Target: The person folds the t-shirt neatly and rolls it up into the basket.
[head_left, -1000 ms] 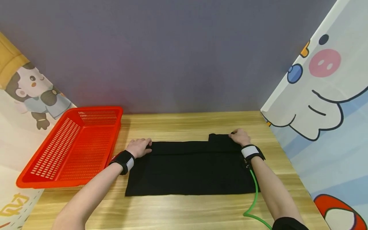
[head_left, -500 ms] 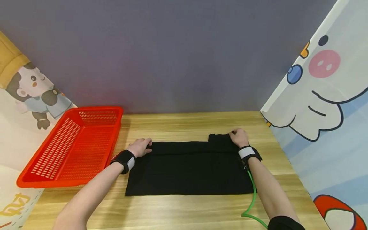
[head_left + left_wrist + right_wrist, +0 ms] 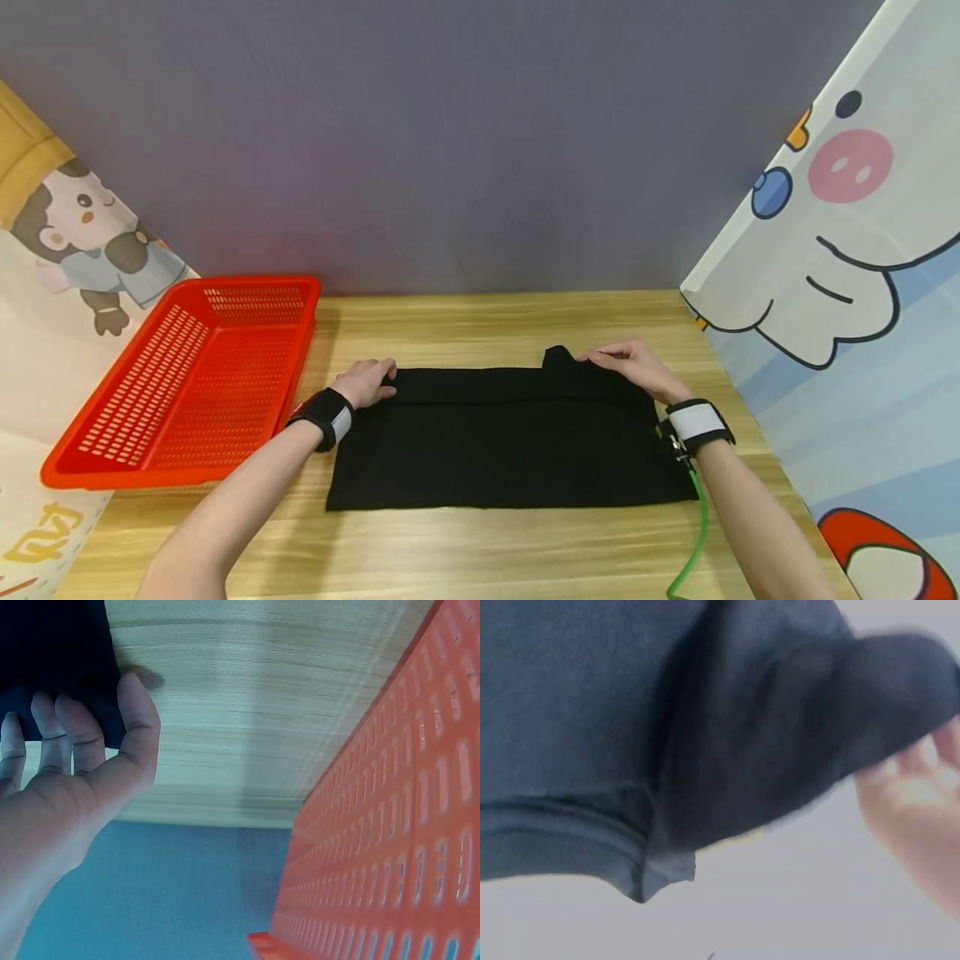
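Note:
A black folded garment [image 3: 495, 458] lies flat and wide on the wooden table, with a crease running along its far part. My left hand [image 3: 363, 383] rests on its far left corner; in the left wrist view the fingertips press on the black cloth [image 3: 56, 645] near its edge. At the far right corner, my right hand [image 3: 636, 365] pinches the garment's edge and raises it. The right wrist view shows the lifted flap [image 3: 780, 727] curving up to the fingers, blurred, and a ribbed-looking band [image 3: 555, 840] at lower left.
A red perforated plastic basket [image 3: 225, 392] stands on the left, close to my left forearm. A grey wall [image 3: 480, 167] rises behind the table [image 3: 487, 550]. Cartoon-printed panels [image 3: 847, 275] flank it. A green cable [image 3: 693, 542] hangs from the right wrist strap.
My right wrist has swung right and toward me, while its fingers shifted slightly left, bending up the garment's far right flap. The left hand stays where it was.

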The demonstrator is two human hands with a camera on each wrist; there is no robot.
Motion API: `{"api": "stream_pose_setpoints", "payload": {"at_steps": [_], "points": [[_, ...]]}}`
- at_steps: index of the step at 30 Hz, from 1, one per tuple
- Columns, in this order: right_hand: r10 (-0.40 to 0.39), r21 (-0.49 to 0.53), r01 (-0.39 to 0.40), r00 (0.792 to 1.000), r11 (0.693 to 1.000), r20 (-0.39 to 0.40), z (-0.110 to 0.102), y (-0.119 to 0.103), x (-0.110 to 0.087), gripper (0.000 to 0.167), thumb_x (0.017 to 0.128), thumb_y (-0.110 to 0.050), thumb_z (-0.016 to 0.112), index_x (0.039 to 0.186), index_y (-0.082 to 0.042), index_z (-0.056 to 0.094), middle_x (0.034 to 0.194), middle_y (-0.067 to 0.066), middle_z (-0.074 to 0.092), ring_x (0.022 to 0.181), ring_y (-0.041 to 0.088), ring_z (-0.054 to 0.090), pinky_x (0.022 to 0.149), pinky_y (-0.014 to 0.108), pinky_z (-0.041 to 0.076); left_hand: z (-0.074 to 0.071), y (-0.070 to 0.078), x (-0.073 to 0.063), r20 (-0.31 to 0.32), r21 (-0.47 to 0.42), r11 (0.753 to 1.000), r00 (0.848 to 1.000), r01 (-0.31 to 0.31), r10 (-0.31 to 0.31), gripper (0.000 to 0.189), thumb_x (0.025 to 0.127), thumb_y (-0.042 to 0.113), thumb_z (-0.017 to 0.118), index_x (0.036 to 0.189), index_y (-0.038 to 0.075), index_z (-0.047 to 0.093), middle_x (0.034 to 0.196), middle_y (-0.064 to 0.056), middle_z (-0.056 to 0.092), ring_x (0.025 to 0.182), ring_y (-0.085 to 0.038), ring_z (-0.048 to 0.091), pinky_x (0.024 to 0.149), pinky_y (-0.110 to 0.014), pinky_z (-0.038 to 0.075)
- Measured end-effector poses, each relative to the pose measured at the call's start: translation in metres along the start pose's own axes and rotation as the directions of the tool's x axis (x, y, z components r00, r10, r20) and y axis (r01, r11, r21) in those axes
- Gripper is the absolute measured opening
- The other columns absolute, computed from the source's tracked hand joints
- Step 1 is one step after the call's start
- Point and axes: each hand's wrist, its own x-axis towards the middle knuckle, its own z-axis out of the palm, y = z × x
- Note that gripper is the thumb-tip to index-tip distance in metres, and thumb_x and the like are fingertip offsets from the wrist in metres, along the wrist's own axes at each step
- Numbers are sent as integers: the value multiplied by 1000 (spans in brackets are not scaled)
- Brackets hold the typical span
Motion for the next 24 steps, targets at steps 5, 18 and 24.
{"api": "stream_pose_setpoints", "payload": {"at_steps": [5,18,24], "points": [[-36,46,29,982,999,183,-9,-6,-28,32,107,-24,49,119,-3,70,126,16,71,123,9,61,109,62,39,-1,-1,1,1,-4,1000,1000,7,-7,20,96,19,68,106,9,53,95,-11,58,87,-28,56,76,-51,45],[38,97,-89,898,991,438,-3,16,-46,42,109,-19,40,117,15,63,106,24,74,100,25,74,91,38,57,-4,1,2,6,25,999,999,-40,40,19,95,17,69,104,7,54,93,-11,58,83,-26,54,78,-40,46],[103,29,-110,979,993,175,4,15,-38,45,109,-22,41,126,18,54,102,28,73,83,21,75,70,35,60,-3,2,1,-2,38,997,998,-64,64,20,95,16,69,102,6,54,90,-10,58,81,-25,54,78,-39,46]]}}
